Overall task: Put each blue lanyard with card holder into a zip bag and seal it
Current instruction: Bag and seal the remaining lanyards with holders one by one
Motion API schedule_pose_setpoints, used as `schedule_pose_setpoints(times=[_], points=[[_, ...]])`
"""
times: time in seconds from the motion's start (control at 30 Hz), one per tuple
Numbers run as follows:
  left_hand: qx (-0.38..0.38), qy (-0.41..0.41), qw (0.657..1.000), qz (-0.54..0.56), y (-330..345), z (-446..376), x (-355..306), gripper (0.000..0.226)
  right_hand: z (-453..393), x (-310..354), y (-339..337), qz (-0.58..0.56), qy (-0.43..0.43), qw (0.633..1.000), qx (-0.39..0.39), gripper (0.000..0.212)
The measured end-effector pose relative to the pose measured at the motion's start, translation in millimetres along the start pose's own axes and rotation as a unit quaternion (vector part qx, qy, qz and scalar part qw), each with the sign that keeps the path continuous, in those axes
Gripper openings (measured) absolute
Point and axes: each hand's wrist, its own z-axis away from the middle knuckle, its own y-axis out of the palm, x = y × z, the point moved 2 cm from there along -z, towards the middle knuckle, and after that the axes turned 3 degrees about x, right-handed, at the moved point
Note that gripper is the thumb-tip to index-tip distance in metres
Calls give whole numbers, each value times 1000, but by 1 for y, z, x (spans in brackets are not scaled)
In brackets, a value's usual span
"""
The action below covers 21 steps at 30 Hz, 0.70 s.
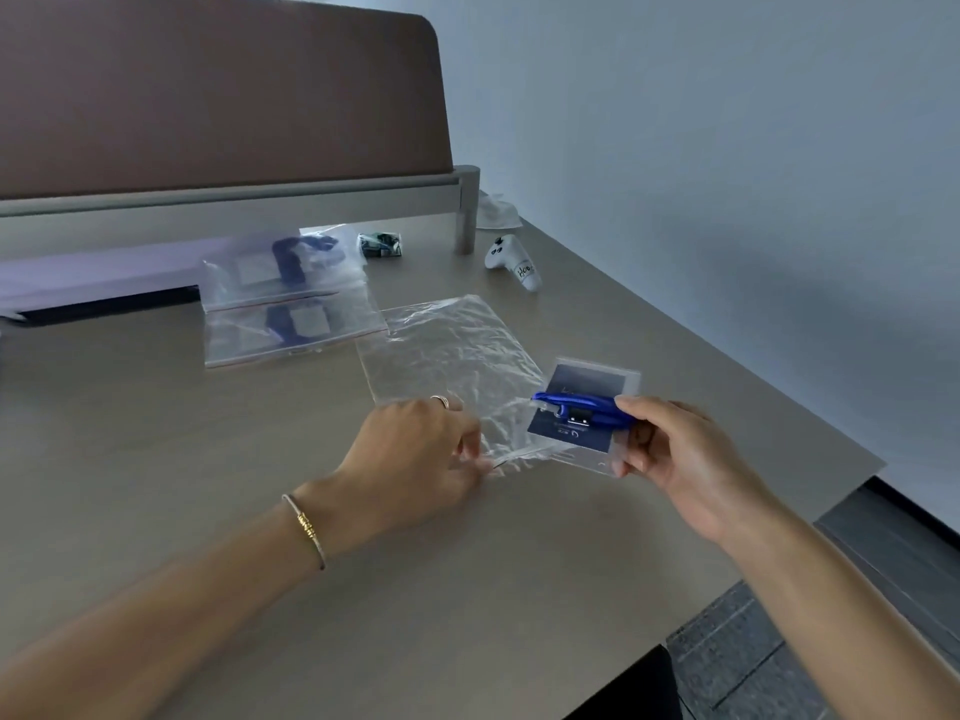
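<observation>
Gripping the card holder (584,407) and the bunched blue lanyard (579,403) together, the right hand (680,459) holds both just above the table (260,459). The thumb lies on top of the lanyard at its right end, and the curled fingers (631,462) support the holder's clear lower right corner from beneath. The holder extends leftward and away from the grip, so most of the dark card face remains exposed. The lanyard crosses the card as 1 folded blue bundle, with a metal clip visible at the card's middle.

The left hand (421,449) pinches the near edge of an empty clear zip bag (452,356), fingers curled onto the film at the bag's near left corner. The bag lies crumpled and mostly flat on the table, extending away from the hand. The holder's left edge sits at the bag's near right corner; whether it has entered the mouth cannot be determined.

Farther back on the left, 2 filled zip bags (291,309) lie overlapped, each containing a dark lanyard and a card. Beyond them sit a small printed packet (382,245) and a white controller (511,262), beside a brown desk divider (218,85).
</observation>
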Motion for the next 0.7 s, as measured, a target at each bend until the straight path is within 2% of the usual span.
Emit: schedule_pose_setpoints(times=[0.1,0.23,0.37,0.57,0.63,0.7], points=[[7,15,1000,-21,0,2,-3,41,2,-2,0,-12,18,1000,13,19],[0,1,1000,-18,0,-2,-4,23,3,-4,-2,6,36,999,27,19],[-3,-33,999,12,1,-7,-5,18,3,-5,-5,3,45,998,40,18],[-58,-68,995,41,4,-14,-8,17,2,-6,0,24,88,991,93,25],[-78,-64,994,44,3,-15,-10,18,1,-5,1,35,108,987,111,34],[-96,-48,993,48,3,-16,-11,18,-1,-3,4,34,114,985,121,31]])
